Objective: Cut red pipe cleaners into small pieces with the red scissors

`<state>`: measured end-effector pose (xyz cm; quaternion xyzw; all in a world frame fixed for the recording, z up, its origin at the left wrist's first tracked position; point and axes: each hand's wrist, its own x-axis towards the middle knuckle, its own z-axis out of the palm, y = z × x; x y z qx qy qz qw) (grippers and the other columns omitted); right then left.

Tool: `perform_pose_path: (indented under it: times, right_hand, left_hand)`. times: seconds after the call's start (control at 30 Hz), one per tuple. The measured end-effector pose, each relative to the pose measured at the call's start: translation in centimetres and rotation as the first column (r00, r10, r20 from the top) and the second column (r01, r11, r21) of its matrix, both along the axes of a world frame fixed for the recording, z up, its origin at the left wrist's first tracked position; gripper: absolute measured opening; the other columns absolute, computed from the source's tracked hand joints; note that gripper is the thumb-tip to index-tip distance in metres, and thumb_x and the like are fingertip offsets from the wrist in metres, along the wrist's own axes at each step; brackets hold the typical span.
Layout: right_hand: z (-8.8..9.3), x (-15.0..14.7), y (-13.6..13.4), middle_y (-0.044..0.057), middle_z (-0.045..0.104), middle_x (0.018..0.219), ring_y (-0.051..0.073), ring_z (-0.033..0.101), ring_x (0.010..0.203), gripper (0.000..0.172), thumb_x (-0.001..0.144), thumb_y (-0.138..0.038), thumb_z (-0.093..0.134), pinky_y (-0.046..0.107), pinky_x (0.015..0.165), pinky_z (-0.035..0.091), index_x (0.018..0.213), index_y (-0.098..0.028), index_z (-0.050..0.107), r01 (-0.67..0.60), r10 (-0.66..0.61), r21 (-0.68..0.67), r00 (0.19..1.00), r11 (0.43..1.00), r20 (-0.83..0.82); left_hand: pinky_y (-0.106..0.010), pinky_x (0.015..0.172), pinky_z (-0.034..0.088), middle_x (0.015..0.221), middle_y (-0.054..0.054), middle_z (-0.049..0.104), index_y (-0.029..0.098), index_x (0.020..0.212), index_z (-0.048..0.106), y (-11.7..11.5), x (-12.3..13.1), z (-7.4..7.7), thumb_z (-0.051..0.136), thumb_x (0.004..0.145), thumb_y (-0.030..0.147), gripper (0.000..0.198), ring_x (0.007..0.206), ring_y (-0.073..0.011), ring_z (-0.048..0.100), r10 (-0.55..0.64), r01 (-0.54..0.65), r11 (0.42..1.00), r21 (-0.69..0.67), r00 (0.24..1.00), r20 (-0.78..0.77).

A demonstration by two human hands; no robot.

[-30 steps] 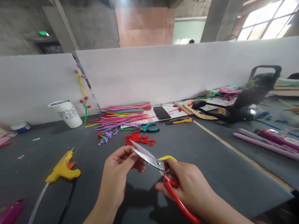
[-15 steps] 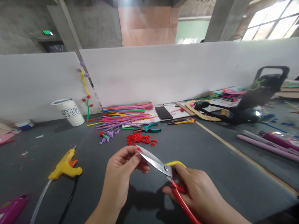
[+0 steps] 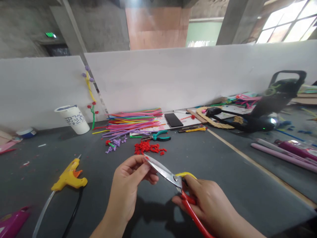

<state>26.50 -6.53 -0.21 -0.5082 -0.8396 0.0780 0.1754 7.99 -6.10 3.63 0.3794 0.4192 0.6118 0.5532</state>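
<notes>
My right hand (image 3: 206, 198) grips a pair of scissors (image 3: 164, 172) with a red handle and a bit of yellow at the pivot side. Their blades point up and left, close together, with the tips at the fingers of my left hand (image 3: 131, 181). Thumb and forefinger of that hand pinch a small red piece of pipe cleaner (image 3: 147, 158), mostly hidden by the fingers and blades. Just beyond the tips lies a heap of short red pipe cleaner bits (image 3: 148, 147). Left of it are purple bits (image 3: 114, 145).
A yellow glue gun (image 3: 69, 177) with its cord lies at left, and a white cup (image 3: 74, 119) stands behind it. Teal pliers (image 3: 160, 136), long coloured pipe cleaners (image 3: 133, 122), a phone (image 3: 173, 120) and a yellow cutter (image 3: 194, 129) lie at the back. A black lamp-like device (image 3: 262, 120) stands right.
The scissor blades have come slightly closer together over the red piece. Both hands keep nearly the same place.
</notes>
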Motion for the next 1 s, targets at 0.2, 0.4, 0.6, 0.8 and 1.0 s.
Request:
perform_pose_path:
  times: [0.2, 0.4, 0.6, 0.8, 1.0]
  right_hand:
    - [0.1, -0.2, -0.1, -0.003, 0.052, 0.049, 0.013, 0.049, 0.042, 0.034, 0.077, -0.052, 0.043, 0.022, 0.042, 0.024, 0.065, -0.021, 0.043, -0.010, 0.010, 0.016, 1.000, 1.000, -0.012]
    - [0.0, -0.2, -0.1, -0.002, 0.052, 0.051, 0.014, 0.050, 0.043, 0.036, 0.077, -0.054, 0.041, 0.022, 0.043, 0.025, 0.065, -0.021, 0.043, 0.007, -0.007, -0.009, 1.000, 1.000, 0.006]
    - [0.0, 0.0, 0.2, -0.001, 0.052, 0.052, 0.013, 0.047, 0.043, 0.038, 0.076, -0.056, 0.041, 0.022, 0.043, 0.024, 0.065, -0.020, 0.046, 0.044, -0.043, -0.063, 0.999, 0.997, 0.011]
    - [0.9, -0.3, 0.5, -0.005, 0.041, 0.049, 0.009, 0.038, 0.044, 0.027, 0.073, -0.041, 0.048, 0.020, 0.044, 0.027, 0.058, -0.020, 0.041, 0.052, -0.144, -0.292, 0.942, 0.955, -0.302]
    - [1.8, -1.2, 1.1, -0.008, 0.041, 0.046, 0.006, 0.038, 0.035, 0.017, 0.071, -0.034, 0.050, 0.017, 0.036, 0.031, 0.076, -0.018, 0.050, -0.190, -0.341, -0.596, 0.669, 0.780, -0.661]
  left_hand:
    - [-0.021, 0.046, 0.048, 0.057, 0.000, 0.065, 0.014, 0.068, 0.064, 0.0, 0.1, 0.2, 0.064, 0.067, 0.017, 0.002, 0.046, -0.0104, 0.057, 0.009, -0.009, 1.000, -0.008, 1.000, 0.020]
    - [-0.021, 0.046, 0.047, 0.057, 0.000, 0.065, 0.014, 0.068, 0.064, 0.0, 0.0, 0.3, 0.063, 0.068, 0.016, 0.002, 0.046, -0.0103, 0.057, 0.009, -0.009, 1.000, -0.008, 1.000, 0.015]
    - [-0.021, 0.047, 0.047, 0.057, 0.000, 0.065, 0.014, 0.070, 0.062, 0.0, -0.2, 0.2, 0.061, 0.069, 0.015, 0.002, 0.046, -0.0102, 0.057, 0.006, -0.007, 1.000, -0.012, 1.000, -0.018]
    - [-0.020, 0.047, 0.045, 0.056, 0.000, 0.063, 0.014, 0.069, 0.058, 0.0, 0.0, 0.2, 0.061, 0.069, 0.017, 0.004, 0.047, -0.0097, 0.056, -0.064, 0.061, 0.996, -0.064, 0.996, -0.053]
    - [-0.022, 0.044, 0.044, 0.054, -0.002, 0.062, 0.011, 0.067, 0.057, 0.1, 1.1, -1.2, 0.060, 0.069, 0.020, 0.010, 0.042, -0.0103, 0.055, -0.472, 0.443, 0.861, -0.249, 0.878, -0.073]
